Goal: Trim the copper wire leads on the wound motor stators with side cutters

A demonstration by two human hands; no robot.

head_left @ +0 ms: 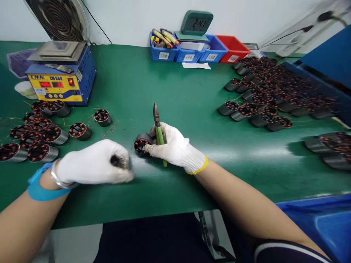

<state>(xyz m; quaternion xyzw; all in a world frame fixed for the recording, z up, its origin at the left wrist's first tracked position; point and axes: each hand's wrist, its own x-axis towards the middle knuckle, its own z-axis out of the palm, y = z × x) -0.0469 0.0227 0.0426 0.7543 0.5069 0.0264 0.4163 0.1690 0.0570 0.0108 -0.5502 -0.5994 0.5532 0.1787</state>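
My right hand [174, 146], in a white knit glove with a yellow cuff, pinches a wire-wound motor stator [141, 142] between thumb and fingers. In the same hand lie green-handled cutting pliers [159, 135], their dark jaws pointing away from me. To the left, my left hand [95, 162], also gloved, is closed with curled fingers just above the green tabletop. Something dark shows inside its curl, too blurred to make out. The two hands are apart. Beyond my left hand stand loose stators [102, 117], one of them near scattered wire clippings [111, 128].
Several stators [52, 135] cluster at the left, before a blue-yellow power unit [59, 80] with a fan [57, 18] behind it. Blue bins [163, 53], a red bin [231, 49] and a clock [196, 22] line the back. Many stators [263, 91] fill the right.
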